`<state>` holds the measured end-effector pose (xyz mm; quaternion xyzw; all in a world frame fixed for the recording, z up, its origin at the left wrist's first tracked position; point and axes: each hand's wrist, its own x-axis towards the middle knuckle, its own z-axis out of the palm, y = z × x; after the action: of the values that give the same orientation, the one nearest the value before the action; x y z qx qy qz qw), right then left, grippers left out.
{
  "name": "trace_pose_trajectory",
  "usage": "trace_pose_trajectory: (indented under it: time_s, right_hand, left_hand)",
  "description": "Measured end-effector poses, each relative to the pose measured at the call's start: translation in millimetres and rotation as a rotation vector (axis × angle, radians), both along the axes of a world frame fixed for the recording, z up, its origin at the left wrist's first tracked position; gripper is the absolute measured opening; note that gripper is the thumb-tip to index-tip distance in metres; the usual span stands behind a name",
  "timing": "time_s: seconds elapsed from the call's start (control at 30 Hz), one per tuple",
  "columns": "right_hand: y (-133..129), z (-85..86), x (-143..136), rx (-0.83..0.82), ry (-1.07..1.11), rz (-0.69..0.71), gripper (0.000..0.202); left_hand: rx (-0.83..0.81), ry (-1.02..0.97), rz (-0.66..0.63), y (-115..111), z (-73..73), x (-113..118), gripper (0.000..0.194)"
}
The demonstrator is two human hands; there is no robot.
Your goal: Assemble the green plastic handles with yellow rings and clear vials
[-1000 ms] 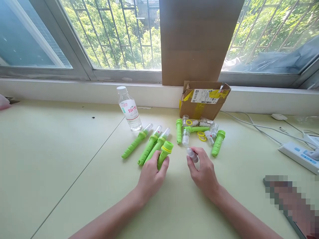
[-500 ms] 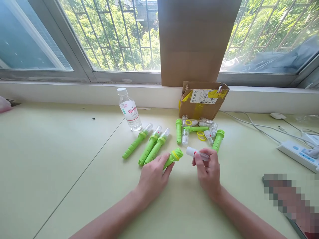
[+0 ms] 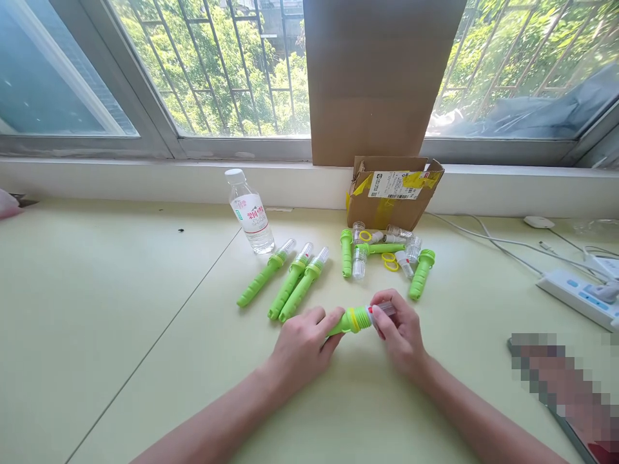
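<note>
My left hand (image 3: 309, 338) is closed round a green ridged plastic handle (image 3: 356, 319) with a yellow ring near its threaded end. In my right hand (image 3: 400, 328) is a clear tube with a white base and a red spot (image 3: 384, 310), its white end in the handle's mouth. How deep the white part sits I cannot tell. To the left lie 3 green flashlight-like sticks (image 3: 291, 290) with clear tips. Beyond my hands are loose green handles (image 3: 422, 276), clear caps (image 3: 359, 264), yellow rings (image 3: 389, 260) and another white-and-clear piece (image 3: 404, 263).
A water bottle (image 3: 251, 216) stands behind the sticks. An opened cardboard box (image 3: 382, 212) is against the windowsill. To the right are a white power strip (image 3: 578, 299) with cables (image 3: 512, 241) and a partly blurred flat device (image 3: 563, 412) at the table edge.
My right hand has brought the white-based tube left and slightly down, into the open end of the green handle. The handle has shifted a little right and lies more level.
</note>
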<state>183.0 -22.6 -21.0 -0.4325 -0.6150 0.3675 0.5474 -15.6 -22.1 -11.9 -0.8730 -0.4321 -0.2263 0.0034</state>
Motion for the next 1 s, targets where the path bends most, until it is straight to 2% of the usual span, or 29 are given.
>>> trace_pose_trajectory:
  time_s: [0.1, 0.23, 0.4, 0.53, 0.67, 0.77, 0.83, 0.87, 1.0]
  right_hand:
    - [-2.5, -1.1, 0.8, 0.004, 0.036, 0.027, 0.019]
    - [-2.6, -1.0, 2.4, -0.074, 0.084, 0.060, 0.018]
    - [-2.6, 1.6, 0.1, -0.091, 0.055, -0.048, 0.020]
    - [-6.7, -3.0, -2.7, 0.051, 0.117, -0.066, 0.020]
    - [-7.6, -8.4, -2.0, 0.202, 0.162, -0.053, 0.032]
    - [-1.0, -6.5, -0.3, 0.209, -0.013, -0.174, 0.026]
    - [6.2, -3.4, 0.3, 0.212, -0.231, -0.325, 0.019]
    - [10.1, -2.1, 0.2, 0.225, -0.349, -0.353, 0.020]
    - [22.0, -1.9, -1.8, 0.259, -0.847, -0.323, 0.038]
  left_hand:
    - [0.001, -0.005, -0.008, -0.3, -0.3, -1.0, 0.027]
    - [0.014, -0.008, -0.017, 0.1, -0.5, -2.4, 0.028]
    - [-0.058, -0.038, -0.032, -1.1, 1.0, 0.1, 0.025]
    - [-0.217, -0.165, -0.092, -4.9, 6.2, 4.1, 0.018]
    - [-0.400, -0.324, -0.112, -8.3, 8.6, 4.2, 0.014]
    - [-0.474, -0.496, -0.095, -8.9, 6.1, 2.6, 0.011]
    - [-0.508, -0.609, -0.085, -9.0, 4.6, 2.4, 0.012]
    - [-0.523, -0.644, -0.084, -9.0, 4.3, 2.7, 0.012]
    - [-0.532, -0.684, -0.093, -9.3, 2.8, 4.8, 0.011]
